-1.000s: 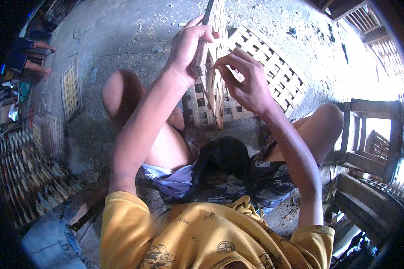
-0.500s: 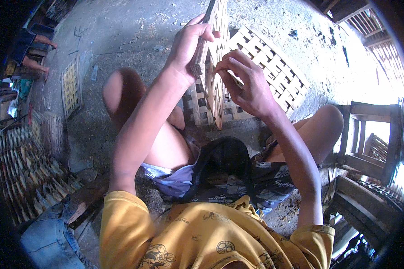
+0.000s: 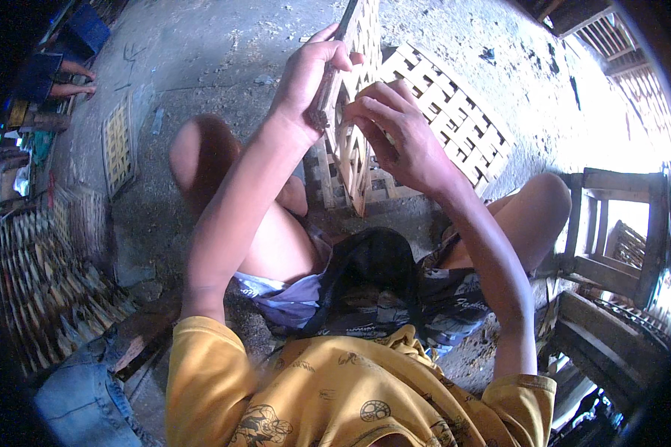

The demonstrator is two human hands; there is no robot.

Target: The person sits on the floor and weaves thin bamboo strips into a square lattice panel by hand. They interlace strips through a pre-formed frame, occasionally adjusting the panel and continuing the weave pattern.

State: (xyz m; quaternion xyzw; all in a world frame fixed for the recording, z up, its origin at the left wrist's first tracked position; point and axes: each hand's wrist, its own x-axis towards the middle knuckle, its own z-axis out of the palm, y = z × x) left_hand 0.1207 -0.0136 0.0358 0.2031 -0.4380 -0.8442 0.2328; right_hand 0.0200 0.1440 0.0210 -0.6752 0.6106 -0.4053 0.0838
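My left hand is closed round the wooden edge of a woven bamboo panel, its thumb over the near face. The panel stands nearly on edge in front of me, so I see it very obliquely. My right hand is at the panel's right face, thumb and fingers pinched at a bamboo strip near the lower part; the fingertips partly hide it. Below, loose-looking strip ends converge to a point. Another woven panel lies on the ground beyond my right hand.
A smaller framed woven panel lies at the left. Slatted bamboo pieces and blue denim cloth are at the lower left. Wooden frames stand to the right. Another person's legs show at the far left.
My right hand has shifted slightly left, closer to my left hand. The held panel has tilted a little, its lower edge moving left. The other person's legs have moved, and something blue shows above them.
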